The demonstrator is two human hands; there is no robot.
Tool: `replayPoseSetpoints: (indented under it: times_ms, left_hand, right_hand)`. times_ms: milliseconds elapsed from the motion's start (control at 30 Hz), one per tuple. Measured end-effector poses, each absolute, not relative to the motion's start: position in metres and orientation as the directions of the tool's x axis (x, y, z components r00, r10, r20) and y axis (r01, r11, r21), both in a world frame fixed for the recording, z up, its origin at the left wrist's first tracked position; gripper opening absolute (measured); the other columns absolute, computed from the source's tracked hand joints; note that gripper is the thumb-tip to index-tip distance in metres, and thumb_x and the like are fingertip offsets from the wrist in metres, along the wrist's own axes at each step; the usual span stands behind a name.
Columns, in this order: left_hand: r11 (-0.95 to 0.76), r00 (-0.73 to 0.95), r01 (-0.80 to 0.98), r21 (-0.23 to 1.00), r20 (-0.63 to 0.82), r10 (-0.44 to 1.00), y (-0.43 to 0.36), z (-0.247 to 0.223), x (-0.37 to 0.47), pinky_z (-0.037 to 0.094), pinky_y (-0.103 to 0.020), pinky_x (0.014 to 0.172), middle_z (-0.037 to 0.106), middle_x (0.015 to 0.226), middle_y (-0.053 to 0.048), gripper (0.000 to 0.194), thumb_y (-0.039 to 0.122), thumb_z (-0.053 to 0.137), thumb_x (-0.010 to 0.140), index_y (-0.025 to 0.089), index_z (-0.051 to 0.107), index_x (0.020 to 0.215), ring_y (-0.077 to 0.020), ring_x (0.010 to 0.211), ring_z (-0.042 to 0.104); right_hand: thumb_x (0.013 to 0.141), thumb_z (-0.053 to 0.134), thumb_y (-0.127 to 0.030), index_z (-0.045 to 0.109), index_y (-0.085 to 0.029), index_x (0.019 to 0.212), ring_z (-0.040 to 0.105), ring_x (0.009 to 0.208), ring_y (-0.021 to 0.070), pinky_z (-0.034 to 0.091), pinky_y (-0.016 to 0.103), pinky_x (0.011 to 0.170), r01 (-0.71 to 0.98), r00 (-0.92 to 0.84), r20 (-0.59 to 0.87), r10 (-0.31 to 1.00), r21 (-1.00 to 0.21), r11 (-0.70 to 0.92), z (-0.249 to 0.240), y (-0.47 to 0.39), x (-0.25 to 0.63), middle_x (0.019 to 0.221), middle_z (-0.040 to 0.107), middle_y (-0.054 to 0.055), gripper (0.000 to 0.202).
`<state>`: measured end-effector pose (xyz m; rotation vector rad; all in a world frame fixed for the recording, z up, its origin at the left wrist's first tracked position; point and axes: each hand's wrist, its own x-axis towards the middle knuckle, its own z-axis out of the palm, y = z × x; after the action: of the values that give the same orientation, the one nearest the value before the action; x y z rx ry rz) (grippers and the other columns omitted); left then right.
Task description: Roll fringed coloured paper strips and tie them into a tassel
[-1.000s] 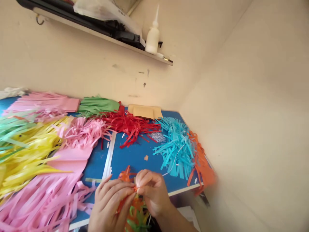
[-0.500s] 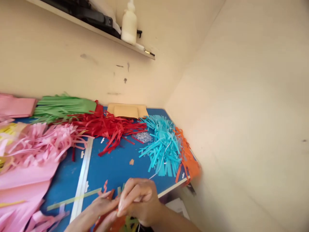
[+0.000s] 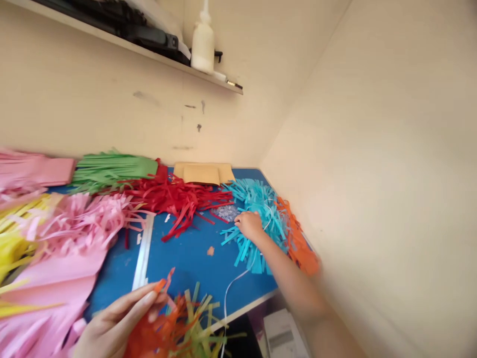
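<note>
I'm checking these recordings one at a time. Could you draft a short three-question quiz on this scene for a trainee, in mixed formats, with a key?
1. True or false: the left hand pinches a bit of orange paper.
2. In this view, which fringe does the right hand partly cover?
A) red fringe
B) light-blue fringe
C) green fringe
3. Fill in the blank: the whitish bottle with the narrow spout stands on the ____.

Key: 1. True. 2. B. 3. Shelf.
</note>
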<state>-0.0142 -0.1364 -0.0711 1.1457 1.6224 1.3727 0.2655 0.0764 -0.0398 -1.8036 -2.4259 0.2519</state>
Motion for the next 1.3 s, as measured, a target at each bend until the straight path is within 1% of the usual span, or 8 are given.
replayPoseSetpoints:
  times_ms: [100, 167, 233, 333, 433, 700, 1033, 1300]
  left_hand:
    - [0.124, -0.335, 0.132, 0.983, -0.073, 0.939, -0.138, -0.062, -0.008, 0.063, -0.03, 0.057, 0.079, 0.078, -0.006, 0.043, 0.062, 0.073, 0.068, 0.021, 0.079, 0.081, -0.0253, 0.069, 0.075]
    - [0.115, -0.358, 0.156, 0.981, -0.053, 0.932, -0.14, -0.057, -0.002, 0.062, -0.029, 0.059, 0.079, 0.077, -0.007, 0.042, 0.061, 0.074, 0.065, 0.021, 0.079, 0.078, -0.0244, 0.068, 0.074]
    - [0.082, -0.356, 0.215, 0.973, 0.0, 0.935, -0.143, -0.051, 0.004, 0.062, -0.028, 0.062, 0.079, 0.077, -0.006, 0.039, 0.059, 0.075, 0.066, 0.022, 0.079, 0.076, -0.0232, 0.069, 0.074]
    - [-0.01, -0.304, 0.338, 0.941, 0.119, 0.945, -0.148, -0.043, 0.011, 0.061, -0.026, 0.069, 0.079, 0.079, -0.004, 0.033, 0.056, 0.072, 0.072, 0.024, 0.078, 0.076, -0.0205, 0.072, 0.074]
    - [-0.108, -0.269, 0.416, 0.903, 0.236, 0.934, -0.153, -0.037, 0.013, 0.061, -0.025, 0.068, 0.078, 0.077, -0.003, 0.031, 0.054, 0.069, 0.077, 0.024, 0.077, 0.074, -0.0182, 0.068, 0.073]
    - [-0.265, -0.167, 0.538, 0.8, 0.41, 0.897, -0.153, -0.036, 0.014, 0.057, -0.018, 0.059, 0.075, 0.072, 0.001, 0.022, 0.043, 0.065, 0.083, 0.025, 0.074, 0.075, -0.0131, 0.062, 0.071]
    - [-0.424, -0.023, 0.689, 0.587, 0.603, 0.797, -0.151, -0.027, 0.02, 0.055, -0.022, 0.066, 0.073, 0.069, 0.002, 0.016, 0.031, 0.061, 0.086, 0.025, 0.071, 0.075, -0.0134, 0.066, 0.068]
    - [-0.385, -0.011, 0.635, 0.67, 0.507, 0.862, -0.152, -0.028, 0.028, 0.056, -0.022, 0.065, 0.074, 0.072, 0.0, 0.026, 0.039, 0.056, 0.091, 0.025, 0.072, 0.076, -0.0144, 0.07, 0.07]
  right_hand:
    - [0.089, 0.064, -0.015, 0.075, -0.018, 0.092, 0.063, 0.104, 0.0244, 0.037, 0.039, 0.096, 0.918, -0.3, 0.049, 0.953, -0.257, 0.302, -0.019, 0.05, 0.252, 0.104, 0.072, 0.009, 0.011]
    - [0.091, 0.064, -0.021, 0.073, -0.021, 0.096, 0.065, 0.099, 0.019, 0.041, 0.034, 0.096, 0.809, -0.378, 0.103, 0.92, -0.447, 0.382, -0.009, 0.016, 0.237, 0.102, 0.073, 0.005, 0.01]
    - [0.088, 0.069, -0.028, 0.074, -0.022, 0.088, 0.067, 0.088, 0.0162, 0.047, 0.029, 0.087, 0.461, -0.487, 0.183, 0.854, -0.777, 0.429, -0.007, -0.025, 0.218, 0.091, 0.074, 0.001, 0.007]
    - [0.082, 0.074, -0.033, 0.076, -0.023, 0.081, 0.068, 0.08, 0.0167, 0.051, 0.028, 0.079, 0.035, -0.466, 0.22, 0.857, -0.963, 0.267, -0.02, -0.078, 0.193, 0.083, 0.074, 0.001, 0.01]
    - [0.082, 0.074, -0.03, 0.078, -0.024, 0.085, 0.068, 0.084, 0.018, 0.052, 0.029, 0.082, -0.076, -0.39, 0.175, 0.904, -0.984, 0.158, -0.036, -0.102, 0.182, 0.087, 0.074, 0.003, 0.008]
    - [0.074, 0.076, -0.023, 0.073, -0.022, 0.084, 0.067, 0.076, 0.0169, 0.053, 0.027, 0.075, -0.134, -0.308, 0.076, 0.948, -0.99, 0.035, -0.041, -0.105, 0.183, 0.079, 0.073, 0.0, 0.011]
    - [0.081, 0.066, -0.02, 0.067, -0.023, 0.082, 0.064, 0.082, 0.0176, 0.044, 0.032, 0.087, 0.185, -0.352, 0.211, 0.912, -0.939, 0.289, -0.029, -0.111, 0.193, 0.083, 0.072, 0.001, 0.003]
    - [0.084, 0.062, -0.018, 0.066, -0.022, 0.086, 0.062, 0.085, 0.017, 0.042, 0.031, 0.088, 0.181, -0.397, 0.248, 0.883, -0.923, 0.341, -0.03, -0.113, 0.199, 0.087, 0.07, 0.0, 0.006]
